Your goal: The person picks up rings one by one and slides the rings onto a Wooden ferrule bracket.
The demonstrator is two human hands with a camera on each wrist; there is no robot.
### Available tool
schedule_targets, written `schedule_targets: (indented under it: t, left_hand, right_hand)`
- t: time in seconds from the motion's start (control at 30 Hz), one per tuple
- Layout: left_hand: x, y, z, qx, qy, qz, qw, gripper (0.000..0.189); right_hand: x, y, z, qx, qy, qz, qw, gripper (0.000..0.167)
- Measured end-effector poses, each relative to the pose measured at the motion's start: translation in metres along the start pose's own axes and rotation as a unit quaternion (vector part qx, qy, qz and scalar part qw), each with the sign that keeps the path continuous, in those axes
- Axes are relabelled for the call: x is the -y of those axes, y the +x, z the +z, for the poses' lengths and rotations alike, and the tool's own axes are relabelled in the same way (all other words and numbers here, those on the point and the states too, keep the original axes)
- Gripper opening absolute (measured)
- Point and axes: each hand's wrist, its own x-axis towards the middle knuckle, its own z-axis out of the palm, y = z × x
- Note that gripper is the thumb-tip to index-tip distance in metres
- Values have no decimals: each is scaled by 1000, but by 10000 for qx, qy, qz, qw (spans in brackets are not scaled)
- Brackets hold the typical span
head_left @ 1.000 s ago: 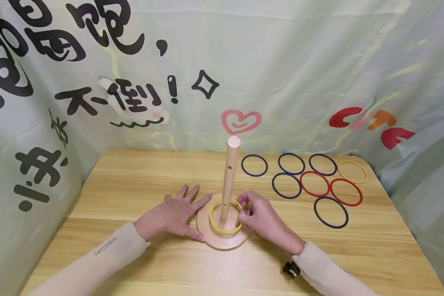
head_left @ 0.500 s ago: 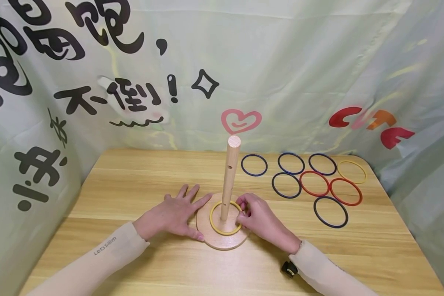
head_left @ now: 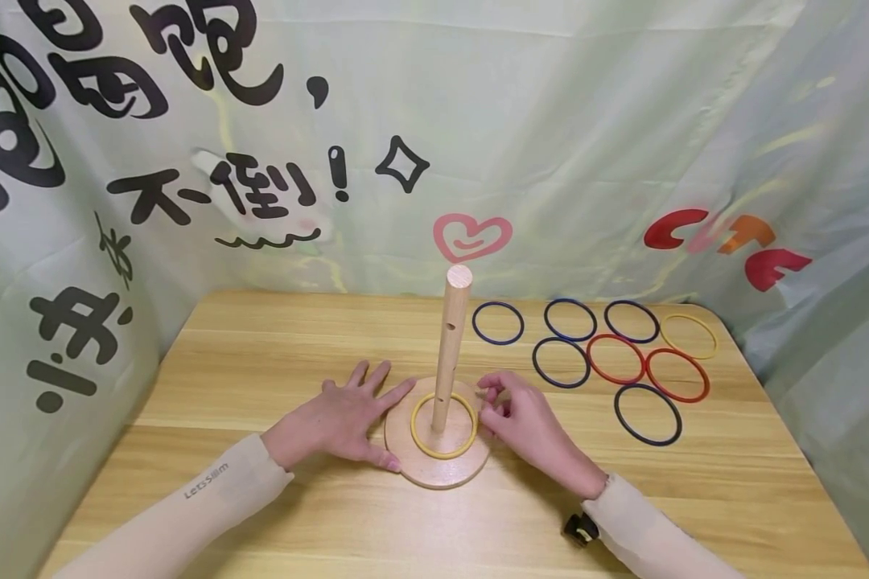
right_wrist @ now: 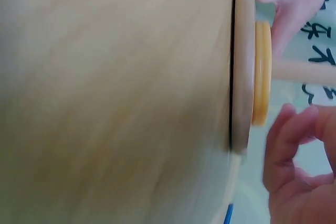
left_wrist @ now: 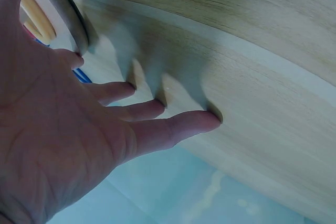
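Note:
A wooden post [head_left: 450,346] rises from a round wooden base [head_left: 440,476] on the table. Around the post's foot lie yellow rings [head_left: 443,457]; in the right wrist view two yellow rings [right_wrist: 262,77] show, stacked flat on the base. My left hand [head_left: 348,416] is spread, with thumb and forefinger at the base's left edge. The left wrist view shows the palm [left_wrist: 63,114] and straight fingers over the table. Just right of the rings, my right hand [head_left: 525,414] has its fingers loosely bent, with nothing between them and a gap to the rings.
Several blue and dark rings [head_left: 498,343], two red rings [head_left: 618,383] and one yellow ring [head_left: 715,346] lie flat at the table's back right. A printed curtain [head_left: 579,145] hangs behind and at both sides. A black device [head_left: 582,529] is at the right wrist.
The upper yellow ring has come down onto the lower one, so they overlap as one from above. My right hand has let go and moved slightly right. My left hand stays still.

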Motion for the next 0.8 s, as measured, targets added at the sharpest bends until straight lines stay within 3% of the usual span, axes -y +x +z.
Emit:
schedule_targets:
  t: [0.17,0.3,0.6,0.8]
  left_hand:
    - [0,0,0,-10,4,18,10000,125]
    - [0,0,0,-9,39,10,10000,125]
    - [1,1,0,40,95,-23,9999,126]
    - [0,0,0,81,149,-69,9998,127]
  right_hand:
    - [-11,-1,-21,-367,472,186,9980,30]
    - [-21,0,-39,-566,524,303,9966,27]
    - [-41,2,-70,-452,-345,916,9942,33]
    - [-53,2,-78,-444,-812,888,9917,30]
